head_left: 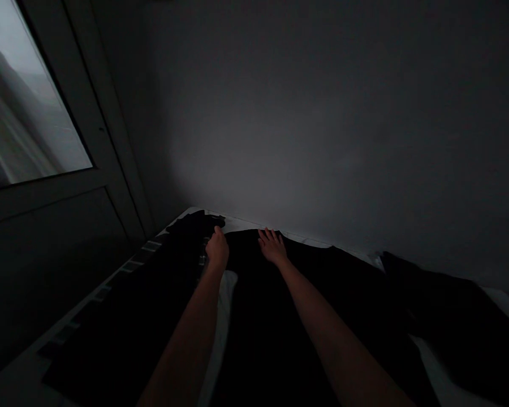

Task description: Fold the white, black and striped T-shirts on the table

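Note:
A large black cloth (263,316), its kind lost in the dark, lies spread before me over a white surface. My left hand (218,249) is closed at its far left edge and appears to pinch the fabric there. Flat on the far part of the same cloth rests my right hand (272,246), fingers spread. To the left lies another dark cloth (131,322), with a bunched dark piece (190,222) at its far end. A strip of the white surface (224,316) shows between the two cloths.
A grey wall (314,124) rises directly behind the cloths. At left stands a door (51,237) with a glass pane (42,96). More dark fabric (445,305) is heaped at right. Striped cloth (127,268) shows along the left edge.

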The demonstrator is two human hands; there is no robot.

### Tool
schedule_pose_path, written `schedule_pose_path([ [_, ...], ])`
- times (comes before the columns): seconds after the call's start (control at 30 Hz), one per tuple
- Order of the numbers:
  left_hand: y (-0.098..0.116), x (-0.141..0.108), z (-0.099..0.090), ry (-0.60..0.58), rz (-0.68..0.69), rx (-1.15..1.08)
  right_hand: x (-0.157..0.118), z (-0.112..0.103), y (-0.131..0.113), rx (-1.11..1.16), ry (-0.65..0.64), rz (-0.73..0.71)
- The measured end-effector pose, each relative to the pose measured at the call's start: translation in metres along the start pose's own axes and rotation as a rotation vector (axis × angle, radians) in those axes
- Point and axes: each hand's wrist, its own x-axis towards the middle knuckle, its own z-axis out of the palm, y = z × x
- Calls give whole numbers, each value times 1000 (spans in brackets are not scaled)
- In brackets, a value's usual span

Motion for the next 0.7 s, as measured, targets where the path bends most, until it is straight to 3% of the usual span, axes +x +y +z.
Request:
schedule_pose_path([
  [0.1,1,-6,-1,56,48,114,1,-3,-3,18,-2,13],
  [0.2,5,-9,-6,204,168,218,1,-9,-3,61,-18,-13],
  [0.3,15,-4,-4,266,409,238,-1,-14,5,140,13,-103],
  [0.4,25,2,15,165,720,227,-17,-19,28,257,163,-147],
  [0.53,24,5,47,0,1014,355,-68,-40,93,342,269,-28],
  [0.7,19,8,52,-90,1050,515,-149,-83,225,298,298,357],
])
